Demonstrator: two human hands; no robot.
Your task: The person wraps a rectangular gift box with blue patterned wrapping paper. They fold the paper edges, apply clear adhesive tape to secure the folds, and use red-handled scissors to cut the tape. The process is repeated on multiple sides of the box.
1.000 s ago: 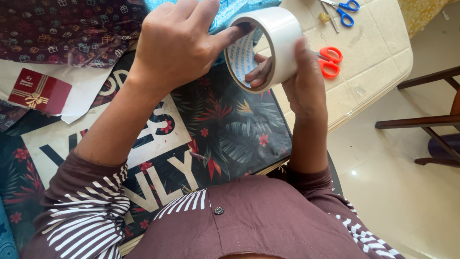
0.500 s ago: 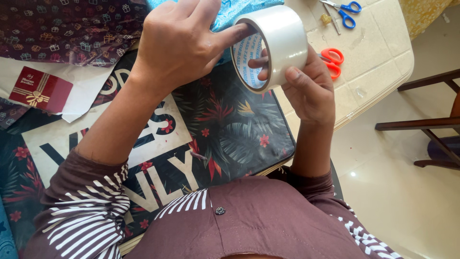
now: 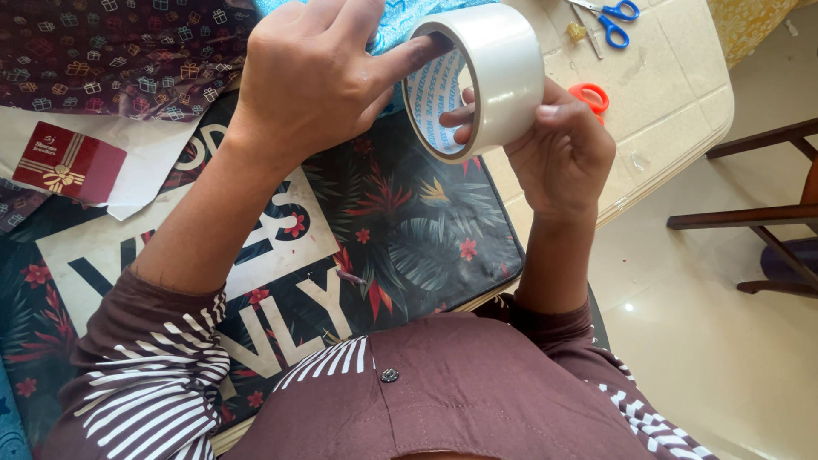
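Note:
A wide roll of whitish packing tape [image 3: 503, 68] is held up above the table. My right hand [image 3: 562, 153] grips it, thumb on the outer face and fingers curled inside the core. My left hand [image 3: 315, 77] reaches across from the left, its index fingertip pressed on the roll's rim at the top. Under both hands lies a dark board printed with tropical leaves, red flowers and big cream letters [image 3: 400, 230].
Red-handled scissors [image 3: 592, 95] lie partly behind my right hand; blue-handled scissors [image 3: 615, 21] rest further back on the cream table [image 3: 673, 94]. Dark gift-patterned wrapping paper [image 3: 111, 51] and a red box with a gold bow [image 3: 64, 162] sit at left. A wooden chair [image 3: 767, 213] stands right.
My right hand has shifted its grip round the roll, the thumb moving up over the outer face, and the roll has turned slightly. My left fingertip stays on the rim.

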